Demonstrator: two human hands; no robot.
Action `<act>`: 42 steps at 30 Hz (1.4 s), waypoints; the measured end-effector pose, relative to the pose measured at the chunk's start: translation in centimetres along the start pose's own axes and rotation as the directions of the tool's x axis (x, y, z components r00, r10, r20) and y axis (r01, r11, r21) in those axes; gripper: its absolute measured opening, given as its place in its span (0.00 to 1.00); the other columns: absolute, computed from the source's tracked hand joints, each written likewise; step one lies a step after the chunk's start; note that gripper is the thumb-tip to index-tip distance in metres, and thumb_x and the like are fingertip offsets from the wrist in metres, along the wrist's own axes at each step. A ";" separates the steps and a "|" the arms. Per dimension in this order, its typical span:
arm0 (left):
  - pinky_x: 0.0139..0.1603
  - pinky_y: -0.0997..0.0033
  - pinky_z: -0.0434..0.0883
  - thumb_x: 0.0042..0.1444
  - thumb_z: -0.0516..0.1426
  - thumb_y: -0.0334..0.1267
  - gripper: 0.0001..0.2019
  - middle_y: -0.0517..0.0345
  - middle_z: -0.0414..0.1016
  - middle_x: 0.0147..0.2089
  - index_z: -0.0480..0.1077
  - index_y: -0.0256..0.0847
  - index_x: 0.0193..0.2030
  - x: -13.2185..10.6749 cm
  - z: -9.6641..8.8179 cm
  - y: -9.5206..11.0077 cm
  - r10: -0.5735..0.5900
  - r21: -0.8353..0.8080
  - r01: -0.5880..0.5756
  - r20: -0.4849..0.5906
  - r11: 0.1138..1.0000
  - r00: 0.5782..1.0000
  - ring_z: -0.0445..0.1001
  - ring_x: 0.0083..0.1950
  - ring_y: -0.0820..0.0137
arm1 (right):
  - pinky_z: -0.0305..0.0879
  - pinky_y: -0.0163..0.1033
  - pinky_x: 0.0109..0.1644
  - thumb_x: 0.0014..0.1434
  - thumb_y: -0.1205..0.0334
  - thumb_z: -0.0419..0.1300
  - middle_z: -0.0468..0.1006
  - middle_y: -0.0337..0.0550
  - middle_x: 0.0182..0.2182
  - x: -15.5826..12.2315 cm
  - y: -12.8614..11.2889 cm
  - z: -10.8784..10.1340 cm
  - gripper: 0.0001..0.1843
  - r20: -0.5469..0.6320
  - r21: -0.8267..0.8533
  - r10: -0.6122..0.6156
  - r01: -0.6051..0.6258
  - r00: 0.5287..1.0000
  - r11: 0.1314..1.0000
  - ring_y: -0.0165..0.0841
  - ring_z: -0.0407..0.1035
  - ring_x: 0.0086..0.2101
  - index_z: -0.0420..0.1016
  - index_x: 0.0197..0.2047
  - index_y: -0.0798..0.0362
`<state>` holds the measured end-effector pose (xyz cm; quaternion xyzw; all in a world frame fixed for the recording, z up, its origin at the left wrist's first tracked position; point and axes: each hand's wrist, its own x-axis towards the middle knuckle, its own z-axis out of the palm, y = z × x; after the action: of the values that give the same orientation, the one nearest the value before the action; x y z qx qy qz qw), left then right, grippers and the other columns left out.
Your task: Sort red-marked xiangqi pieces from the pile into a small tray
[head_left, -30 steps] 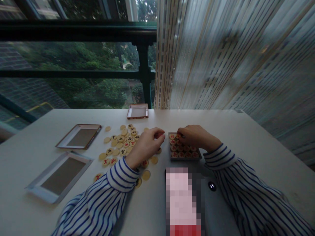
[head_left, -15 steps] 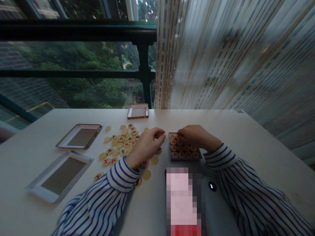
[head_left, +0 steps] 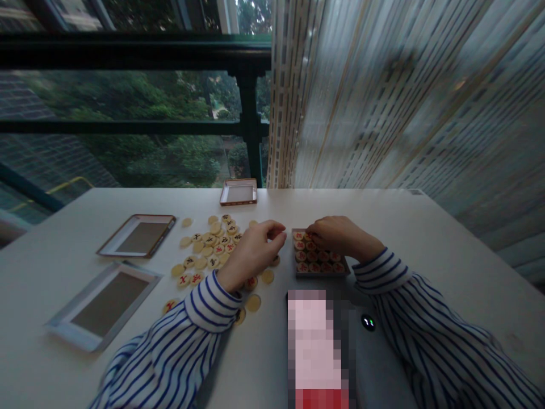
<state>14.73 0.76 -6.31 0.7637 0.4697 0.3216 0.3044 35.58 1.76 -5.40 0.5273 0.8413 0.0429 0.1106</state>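
My left hand point(head_left: 252, 254) is curled, thumb and forefinger pinched together just left of a small dark box point(head_left: 320, 273); what they hold is hidden. My right hand point(head_left: 336, 234) rests over the far part of that box with fingers bent down onto the round wooden pieces with red marks point(head_left: 314, 262) packed inside in rows. Several loose round chess pieces point(head_left: 208, 250) with red or black marks lie scattered on the white table point(head_left: 426, 238) left of my left hand. Both arms wear blue-striped sleeves.
Two flat open box halves point(head_left: 137, 234) point(head_left: 104, 304) lie at the left, and a smaller lid point(head_left: 238, 193) sits at the far edge. A blurred pink object point(head_left: 315, 346) is in front of me. Window railing and curtain stand behind the table.
Almost nothing has moved; my right hand's fingers have shifted slightly over the far row of the box, and my left hand holds its place.
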 end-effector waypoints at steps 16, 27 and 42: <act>0.43 0.67 0.70 0.55 0.53 0.41 0.13 0.53 0.77 0.39 0.72 0.38 0.42 0.0 0.0 0.0 -0.014 0.071 0.012 0.021 0.997 1.000 0.74 0.40 0.68 | 0.64 0.41 0.35 0.58 0.62 0.47 0.78 0.51 0.37 0.1 0.0 0.1 0.17 0.027 -0.006 0.005 -0.005 1.000 1.000 0.41 0.73 0.36 0.76 0.41 0.53; 0.43 0.67 0.70 0.54 0.53 0.41 0.13 0.53 0.77 0.39 0.72 0.38 0.42 0.0 -0.1 0.0 -0.019 0.072 0.018 0.007 0.997 1.000 0.74 0.40 0.68 | 0.63 0.40 0.35 0.58 0.63 0.48 0.78 0.51 0.37 0.0 0.0 0.1 0.16 0.023 0.009 -0.006 0.006 1.000 1.000 0.40 0.72 0.37 0.75 0.41 0.53; 0.43 0.67 0.70 0.55 0.52 0.41 0.14 0.53 0.77 0.40 0.72 0.38 0.43 0.3 -1.4 -0.2 0.020 0.113 -0.018 -0.019 0.993 1.000 0.74 0.40 0.68 | 0.61 0.39 0.35 0.58 0.61 0.47 0.78 0.48 0.37 -0.5 0.4 -0.7 0.16 -0.025 0.026 0.009 -0.008 1.000 1.000 0.39 0.72 0.36 0.75 0.42 0.51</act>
<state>13.58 1.35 -5.55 0.7809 0.4828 0.3052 0.2530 35.98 1.53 -4.57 0.5316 0.8409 0.0391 0.0933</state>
